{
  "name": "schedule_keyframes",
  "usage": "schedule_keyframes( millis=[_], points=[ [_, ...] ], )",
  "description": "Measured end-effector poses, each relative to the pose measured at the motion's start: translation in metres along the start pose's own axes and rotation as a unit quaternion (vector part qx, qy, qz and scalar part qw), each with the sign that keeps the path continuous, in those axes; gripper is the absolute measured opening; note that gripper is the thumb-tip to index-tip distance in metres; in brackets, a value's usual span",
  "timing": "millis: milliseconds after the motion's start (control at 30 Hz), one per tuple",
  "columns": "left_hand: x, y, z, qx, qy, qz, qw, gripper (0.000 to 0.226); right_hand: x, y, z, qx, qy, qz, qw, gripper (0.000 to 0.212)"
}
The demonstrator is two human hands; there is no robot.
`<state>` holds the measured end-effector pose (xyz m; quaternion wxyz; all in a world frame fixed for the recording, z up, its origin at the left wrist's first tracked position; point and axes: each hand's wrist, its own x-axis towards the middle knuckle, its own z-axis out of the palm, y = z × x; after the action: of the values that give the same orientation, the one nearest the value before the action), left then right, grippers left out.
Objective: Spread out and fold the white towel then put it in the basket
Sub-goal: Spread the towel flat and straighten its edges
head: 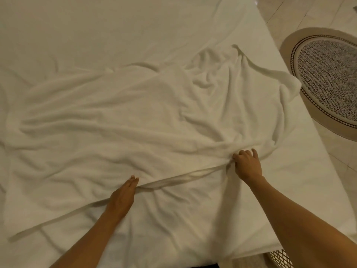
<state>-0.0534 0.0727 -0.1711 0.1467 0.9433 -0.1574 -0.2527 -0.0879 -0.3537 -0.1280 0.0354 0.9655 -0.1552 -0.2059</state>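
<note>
A large white towel (146,128) lies rumpled and wide across the white bed. My left hand (123,196) lies on its near edge with the fingers straight, fingertips at a fold. My right hand (247,163) grips a bunched fold of the towel near its right side, fingers curled into the cloth. A white mesh basket (280,258) shows only as a small part at the bottom right, below the bed's edge and behind my right forearm.
The bed (96,35) with its white sheet fills most of the view; its right edge runs diagonally from top to bottom right. On the tiled floor (332,171) to the right lies a round patterned rug (328,78).
</note>
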Motion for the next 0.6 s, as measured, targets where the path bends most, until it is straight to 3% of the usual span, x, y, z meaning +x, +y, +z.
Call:
schedule_keyframes(
  millis=[167,367,500,600],
  points=[
    [-0.017,0.012,-0.003,-0.033,0.004,-0.036,0.999,0.042,0.007,0.035,0.002,0.044,0.043,0.019,0.998,0.022],
    [-0.007,0.049,0.001,-0.072,0.007,-0.104,0.992,0.056,0.020,0.083,-0.006,0.134,0.102,0.050,0.985,0.053],
    [0.026,0.111,0.017,-0.047,0.019,-0.050,0.997,0.064,0.044,0.120,-0.002,0.157,0.099,0.087,0.979,0.037],
    [0.053,0.165,0.039,-0.059,0.011,-0.032,0.998,0.093,0.066,0.145,0.001,0.187,0.131,0.122,0.966,0.028]
  ],
)
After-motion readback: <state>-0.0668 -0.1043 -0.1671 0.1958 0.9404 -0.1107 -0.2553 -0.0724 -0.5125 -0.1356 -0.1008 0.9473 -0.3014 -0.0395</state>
